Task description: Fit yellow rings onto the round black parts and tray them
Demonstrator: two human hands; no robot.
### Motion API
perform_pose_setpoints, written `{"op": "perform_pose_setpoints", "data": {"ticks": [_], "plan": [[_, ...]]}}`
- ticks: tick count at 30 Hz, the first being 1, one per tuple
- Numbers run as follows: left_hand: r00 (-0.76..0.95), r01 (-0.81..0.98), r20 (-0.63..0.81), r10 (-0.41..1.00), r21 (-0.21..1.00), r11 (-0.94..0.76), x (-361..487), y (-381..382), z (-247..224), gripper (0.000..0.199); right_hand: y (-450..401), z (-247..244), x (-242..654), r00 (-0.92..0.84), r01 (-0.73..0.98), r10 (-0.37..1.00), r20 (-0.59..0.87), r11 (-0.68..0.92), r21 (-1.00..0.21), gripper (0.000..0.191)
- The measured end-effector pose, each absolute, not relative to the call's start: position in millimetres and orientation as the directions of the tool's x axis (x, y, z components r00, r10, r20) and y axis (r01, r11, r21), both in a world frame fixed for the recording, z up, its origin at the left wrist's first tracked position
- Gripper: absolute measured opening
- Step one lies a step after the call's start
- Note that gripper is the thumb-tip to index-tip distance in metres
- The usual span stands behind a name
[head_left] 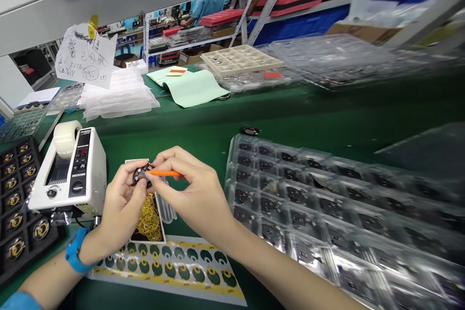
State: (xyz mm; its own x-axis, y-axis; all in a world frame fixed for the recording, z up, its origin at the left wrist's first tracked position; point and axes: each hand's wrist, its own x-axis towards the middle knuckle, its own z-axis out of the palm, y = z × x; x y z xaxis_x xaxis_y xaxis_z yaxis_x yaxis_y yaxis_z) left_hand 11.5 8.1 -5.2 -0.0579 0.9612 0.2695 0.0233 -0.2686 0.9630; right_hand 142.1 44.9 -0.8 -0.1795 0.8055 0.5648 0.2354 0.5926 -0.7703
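Observation:
Between thumb and fingers, my left hand (125, 203) holds a small round black part (139, 174) with light spots. My right hand (192, 189) pinches an orange pointed tool (165, 173), its tip against the face of that part. Beneath both hands is a white-edged box (162, 225) of yellow ring-like pieces (149, 220). A sheet with yellow strips and round cutouts (167, 283) lies nearer to me, partly under the box. Clear looped pieces (167, 210) lie beside the box, partly hidden by my right hand.
A white tape dispenser (92, 164) stands left, beside a black foam tray (32, 203) of round parts. Clear compartment trays (290, 193) fill the right, with one black part (250, 131) behind. Papers, bags and a beige tray (243, 58) line the back; a person (207, 7) is beyond.

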Motion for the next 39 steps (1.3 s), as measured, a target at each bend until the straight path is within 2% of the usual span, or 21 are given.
{"op": "perform_pose_setpoints", "data": {"ticks": [6, 13, 32, 36, 39], "plan": [[-0.109, 0.032, 0.272, 0.956, 0.962, -0.270, 10.9, 10.4, -5.1, 0.018, 44.5, -6.0, 141.0, -0.177, 0.289, 0.752, 0.635, 0.657, -0.697, 0.016], [-0.116, -0.004, 0.294, 0.949, 0.955, -0.297, 11.0, 9.4, 1.0, 0.018, 43.1, -9.7, 139.1, -0.148, 0.349, 0.593, 0.792, 0.780, -0.519, 0.013], [-0.152, -0.003, 0.292, 0.944, 0.955, -0.296, 11.5, 12.7, -0.5, 0.017, 45.3, -10.5, 137.1, -0.101, 0.332, 0.650, 0.753, 0.736, -0.590, 0.016], [-0.143, -0.038, 0.275, 0.951, 0.958, -0.283, 11.8, 13.0, -0.9, 0.015, 47.7, -7.9, 138.5, -0.120, 0.352, 0.720, 0.683, 0.674, -0.649, 0.012], [-0.134, -0.082, 0.265, 0.955, 0.957, -0.277, 11.5, 13.6, -1.1, 0.013, 50.5, -5.4, 140.6, -0.191, 0.286, 0.794, 0.577, 0.608, -0.741, 0.008]]}}
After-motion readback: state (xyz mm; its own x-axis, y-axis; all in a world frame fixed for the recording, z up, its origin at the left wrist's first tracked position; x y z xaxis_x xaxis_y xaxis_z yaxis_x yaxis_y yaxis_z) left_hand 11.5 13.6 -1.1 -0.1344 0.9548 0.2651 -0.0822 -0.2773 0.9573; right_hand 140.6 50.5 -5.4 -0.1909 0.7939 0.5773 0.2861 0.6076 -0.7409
